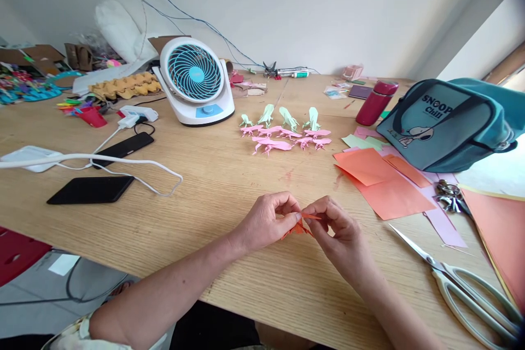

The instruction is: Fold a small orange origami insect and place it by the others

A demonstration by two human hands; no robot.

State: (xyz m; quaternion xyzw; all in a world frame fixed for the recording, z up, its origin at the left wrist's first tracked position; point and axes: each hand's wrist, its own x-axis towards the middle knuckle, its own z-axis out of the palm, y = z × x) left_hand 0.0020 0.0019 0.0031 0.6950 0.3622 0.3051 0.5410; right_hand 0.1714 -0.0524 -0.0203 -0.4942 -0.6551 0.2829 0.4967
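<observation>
Between my two hands, just above the front of the wooden table, is a small folded orange paper figure [299, 226] with thin pointed parts sticking out below. My left hand [268, 220] pinches it from the left between thumb and fingers. My right hand [337, 225] grips a narrow orange strip of it from the right, fingertips close to those of the left. The fingers hide part of the figure. Beyond my hands stand several finished folded paper figures: pink ones [273, 145] in nearer rows and pale green ones [289, 118] behind them.
Orange paper sheets [402, 195] lie to the right, near open scissors [441, 268] and keys [449, 195]. A teal bag [443, 120] and red flask [377, 103] stand behind. At left are a fan [196, 74], two black phones [90, 190] and a white cable [123, 158].
</observation>
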